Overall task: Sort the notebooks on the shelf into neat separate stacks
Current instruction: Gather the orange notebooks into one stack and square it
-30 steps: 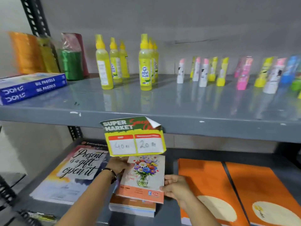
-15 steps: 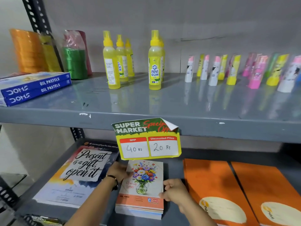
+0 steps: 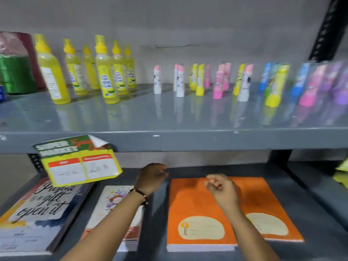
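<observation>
On the lower shelf [image 3: 310, 194] lie separate piles of notebooks. At the left is a large "Present is a gift, open it" stack [image 3: 37, 210]. Beside it sits the small flower-cover stack [image 3: 113, 200], partly hidden by my left forearm. To the right lie two orange notebook stacks, one [image 3: 190, 210] in front and one [image 3: 263, 202] behind my right arm. My left hand [image 3: 152, 178] hovers past the flower stack, fingers loosely curled, holding nothing. My right hand [image 3: 220, 189] hangs above the orange stacks, fingers half curled and empty.
A yellow-green price tag [image 3: 79, 162] hangs from the upper shelf edge [image 3: 207, 140]. The upper shelf carries yellow glue bottles [image 3: 105, 72], several coloured glue sticks [image 3: 243, 81] and green tape rolls [image 3: 15, 72]. A black upright [image 3: 327, 29] stands at the right.
Both hands have let go of the flower-cover notebooks and moved right and up, toward the orange stacks. The view has swung right, and the frame is blurred by motion.
</observation>
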{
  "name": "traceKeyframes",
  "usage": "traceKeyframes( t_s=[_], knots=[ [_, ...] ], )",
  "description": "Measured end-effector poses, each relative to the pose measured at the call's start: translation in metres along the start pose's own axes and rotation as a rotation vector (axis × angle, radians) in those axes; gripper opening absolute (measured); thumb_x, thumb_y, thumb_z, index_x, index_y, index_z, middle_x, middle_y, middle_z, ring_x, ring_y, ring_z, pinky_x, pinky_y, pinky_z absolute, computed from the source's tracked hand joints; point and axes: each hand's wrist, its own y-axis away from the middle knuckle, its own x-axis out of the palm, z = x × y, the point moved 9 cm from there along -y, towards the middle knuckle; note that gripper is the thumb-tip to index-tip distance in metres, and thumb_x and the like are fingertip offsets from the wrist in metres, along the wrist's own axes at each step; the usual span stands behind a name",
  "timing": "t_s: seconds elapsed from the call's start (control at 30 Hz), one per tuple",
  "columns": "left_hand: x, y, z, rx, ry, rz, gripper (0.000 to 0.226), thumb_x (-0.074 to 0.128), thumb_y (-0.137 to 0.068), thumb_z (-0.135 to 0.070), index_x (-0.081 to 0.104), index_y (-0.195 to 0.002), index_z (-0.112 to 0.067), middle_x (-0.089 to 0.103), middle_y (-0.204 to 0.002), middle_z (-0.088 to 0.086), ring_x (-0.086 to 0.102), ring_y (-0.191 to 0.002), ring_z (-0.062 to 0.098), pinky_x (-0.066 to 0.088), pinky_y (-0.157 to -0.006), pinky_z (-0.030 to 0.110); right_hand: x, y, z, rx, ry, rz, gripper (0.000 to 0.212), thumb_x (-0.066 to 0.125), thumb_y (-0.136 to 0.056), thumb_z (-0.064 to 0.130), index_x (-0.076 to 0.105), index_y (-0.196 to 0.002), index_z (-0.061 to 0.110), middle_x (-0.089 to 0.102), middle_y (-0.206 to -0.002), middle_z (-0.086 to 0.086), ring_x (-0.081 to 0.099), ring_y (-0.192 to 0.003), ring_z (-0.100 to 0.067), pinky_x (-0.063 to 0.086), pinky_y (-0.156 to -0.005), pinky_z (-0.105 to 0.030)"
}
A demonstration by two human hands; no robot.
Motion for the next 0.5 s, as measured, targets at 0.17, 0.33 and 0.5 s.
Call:
traceKeyframes(
  t_s=[0.17,0.33,0.5],
  knots=[
    [0.144,-0.014,-0.072,-0.001,0.175,0.248,0.026,0.065,-0.079,-0.006,0.063,-0.105,0.000,0.059,-0.082,0.002,0.057,-0.079,0.005,0.042,-0.072,0.013,-0.108,-0.008,-0.073,0.119,0.488,-0.072,0.030,0.072,-0.071,0.015,0.066,-0.097,0.003,0.065,-0.099,-0.016,0.061,-0.095,-0.032,0.046,-0.085,-0.035],
    [0.254,-0.016,-0.092,-0.154,0.172,0.446,0.044,0.065,-0.080,-0.009,0.052,-0.122,-0.002,0.057,-0.113,0.000,0.050,-0.101,0.011,0.043,-0.077,0.013,-0.156,0.011,-0.140,0.379,0.785,0.191,0.026,0.064,-0.071,0.041,0.062,-0.082,0.018,0.064,-0.110,-0.011,0.052,-0.111,-0.028,0.042,-0.092,-0.033],
    [0.298,-0.010,-0.091,-0.322,0.007,0.466,0.054,0.063,-0.083,-0.017,0.042,-0.129,0.001,0.052,-0.127,0.009,0.047,-0.102,0.015,0.039,-0.077,0.020,-0.163,0.014,-0.181,0.563,0.748,0.355,0.070,0.074,-0.060,0.055,0.052,-0.110,0.012,0.048,-0.131,-0.011,0.049,-0.118,-0.025,0.044,-0.095,-0.031]
  ],
)
